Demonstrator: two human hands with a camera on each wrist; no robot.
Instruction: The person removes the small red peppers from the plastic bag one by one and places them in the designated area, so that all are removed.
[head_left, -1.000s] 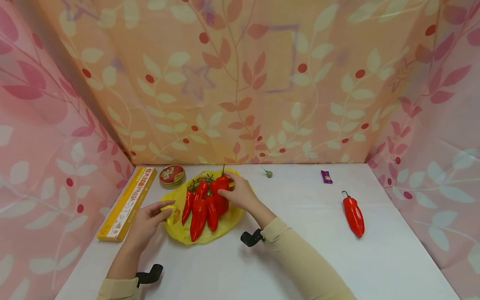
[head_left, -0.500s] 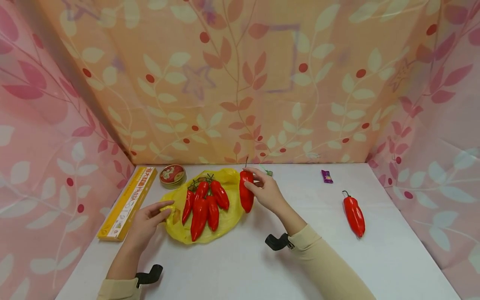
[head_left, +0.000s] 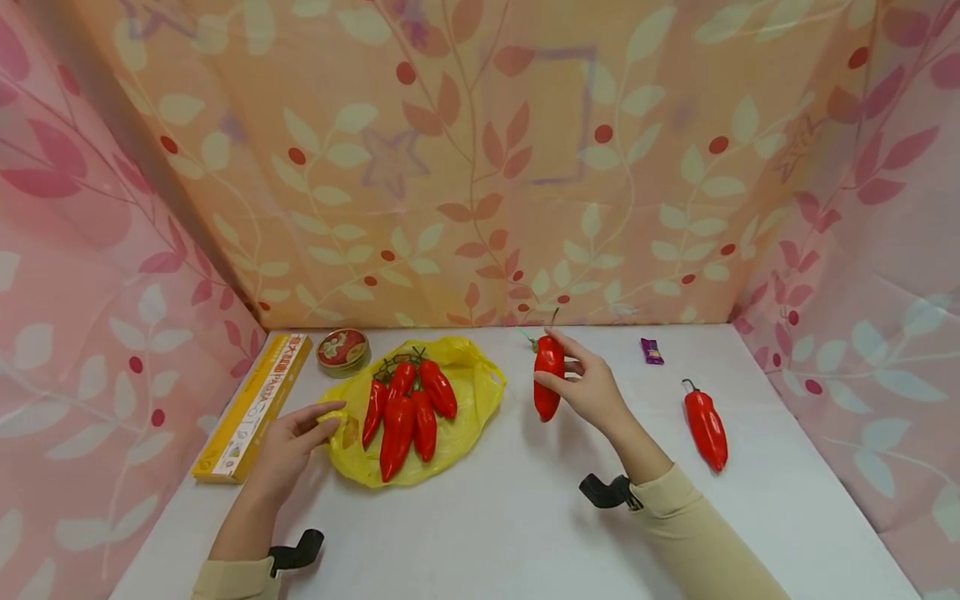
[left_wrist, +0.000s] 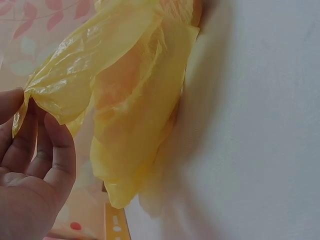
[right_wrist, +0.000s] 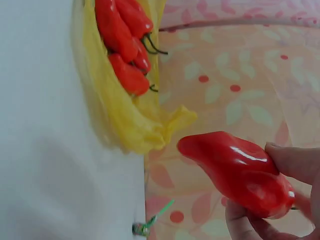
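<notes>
Bare table (head_left: pixel 525 500) lies open between the yellow bag (head_left: pixel 465 433) and the lone pepper (head_left: pixel 705 429) at right.

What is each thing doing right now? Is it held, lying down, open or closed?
Held pepper: gripped by right hand, off the table.
Yellow bag: flat, edge pinched by left hand.
Bag peppers: lying on bag.
Lone pepper: lying on table.
Round tin: closed.
Yellow box: lying flat.

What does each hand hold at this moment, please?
Left hand: fingers pinch the edge of the yellow plastic bag.
Right hand: fingers grip one red pepper, lifted off the table.
</notes>
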